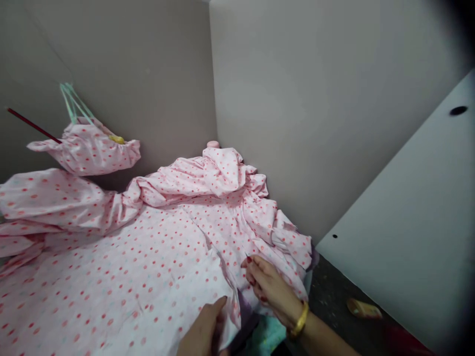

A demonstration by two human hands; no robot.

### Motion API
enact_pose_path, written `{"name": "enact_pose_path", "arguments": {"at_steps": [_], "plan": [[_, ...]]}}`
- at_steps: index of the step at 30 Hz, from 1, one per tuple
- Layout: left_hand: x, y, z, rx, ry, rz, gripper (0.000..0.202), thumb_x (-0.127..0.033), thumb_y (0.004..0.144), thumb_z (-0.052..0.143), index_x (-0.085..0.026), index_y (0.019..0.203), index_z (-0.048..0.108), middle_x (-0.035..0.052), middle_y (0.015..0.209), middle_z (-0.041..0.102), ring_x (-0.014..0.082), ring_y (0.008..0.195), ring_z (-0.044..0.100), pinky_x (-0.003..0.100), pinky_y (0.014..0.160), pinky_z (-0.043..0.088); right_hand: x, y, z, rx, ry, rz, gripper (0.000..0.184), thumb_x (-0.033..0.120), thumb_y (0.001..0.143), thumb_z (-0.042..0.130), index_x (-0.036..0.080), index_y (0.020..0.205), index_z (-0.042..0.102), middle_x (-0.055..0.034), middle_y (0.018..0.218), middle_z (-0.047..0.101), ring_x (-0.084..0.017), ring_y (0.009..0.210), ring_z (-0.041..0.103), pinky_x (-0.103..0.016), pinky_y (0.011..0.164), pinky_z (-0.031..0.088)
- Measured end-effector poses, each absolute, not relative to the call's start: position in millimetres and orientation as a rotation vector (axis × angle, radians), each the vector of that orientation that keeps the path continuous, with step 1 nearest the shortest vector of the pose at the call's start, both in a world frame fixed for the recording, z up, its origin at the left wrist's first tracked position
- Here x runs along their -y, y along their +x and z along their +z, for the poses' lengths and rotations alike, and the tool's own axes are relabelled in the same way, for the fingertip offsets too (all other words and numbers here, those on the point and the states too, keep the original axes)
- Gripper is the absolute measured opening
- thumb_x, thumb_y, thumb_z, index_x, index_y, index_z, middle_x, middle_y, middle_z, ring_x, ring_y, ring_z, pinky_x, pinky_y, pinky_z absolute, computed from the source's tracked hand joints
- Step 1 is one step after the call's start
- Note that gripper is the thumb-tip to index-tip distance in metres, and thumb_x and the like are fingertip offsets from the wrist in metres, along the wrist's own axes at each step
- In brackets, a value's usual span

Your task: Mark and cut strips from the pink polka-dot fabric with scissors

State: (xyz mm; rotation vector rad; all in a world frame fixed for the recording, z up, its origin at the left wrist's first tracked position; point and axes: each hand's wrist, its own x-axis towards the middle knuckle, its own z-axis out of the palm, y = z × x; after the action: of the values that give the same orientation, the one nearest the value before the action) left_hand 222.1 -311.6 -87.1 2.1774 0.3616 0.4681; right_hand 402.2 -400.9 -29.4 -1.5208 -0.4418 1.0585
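Fabric (141, 272) pinched by left hand (203, 327), right hand (270, 287) in curled grip, contents unclear

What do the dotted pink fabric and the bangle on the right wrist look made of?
Dotted pink fabric: probably cotton or a blend, matte; it creases and gathers softly. Bangle: likely metal, gold-coloured with a slight sheen, holding a firm curve; solid or plated, I can't tell.

No text, number or sign is readable.
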Motion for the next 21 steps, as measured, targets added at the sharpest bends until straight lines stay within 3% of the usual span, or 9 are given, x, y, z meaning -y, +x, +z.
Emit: {"name": "enact_pose_path", "arguments": {"at_steps": [3,8,14,21], "plan": [[316.4,235.4,-69.1,-0.256,2.531,0.614,0.058,-0.005,0.06,0.051,-0.018,0.117,0.052,0.0093,0.096,0.066,0.0181,0.082,0.065,0.024,0.067,0.056,431.6,389.5,-27.4,0.376,-1.467,1.209,0.044,0.063,0.078,0.041,0.02,0.086,0.043,0.0081,0.063,0.038,-0.001,0.034,0.023,-0.016,0.031,0.013],[321.7,249.8,-56.7,-0.242,2.655,0.916,0.028,-0.011,0.077,0.045,-0.016,0.1,0.058,0.0093,0.09,0.069,0.0163,0.081,0.067,0.023,0.068,0.056,452.4,374.8,-38.8,0.307,-1.514,1.42,0.052,0.07,0.071,0.044,0.019,0.082,0.047,0.0089,0.055,0.038,-0.001,0.029,0.025,-0.015,0.028,0.013],[322.7,244.9,-57.6,-0.344,2.592,0.919,0.024,-0.019,0.084,0.042,-0.016,0.103,0.057,0.0063,0.086,0.072,0.0132,0.075,0.068,0.018,0.064,0.055,437.2,370.9,-37.8,0.191,-1.526,1.51,0.032,0.046,0.089,0.032,0.018,0.083,0.048,0.0082,0.053,0.039,-0.002,0.027,0.026,-0.015,0.026,0.014],[321.4,243.9,-58.0,-0.359,2.574,1.008,0.022,-0.019,0.085,0.041,-0.017,0.099,0.057,0.0046,0.083,0.073,0.0116,0.074,0.069,0.016,0.066,0.054,420.6,369.3,-31.1,0.156,-1.529,1.457,0.031,0.032,0.095,0.019,0.018,0.084,0.044,0.0085,0.052,0.038,-0.002,0.027,0.026,-0.013,0.025,0.017]]}}
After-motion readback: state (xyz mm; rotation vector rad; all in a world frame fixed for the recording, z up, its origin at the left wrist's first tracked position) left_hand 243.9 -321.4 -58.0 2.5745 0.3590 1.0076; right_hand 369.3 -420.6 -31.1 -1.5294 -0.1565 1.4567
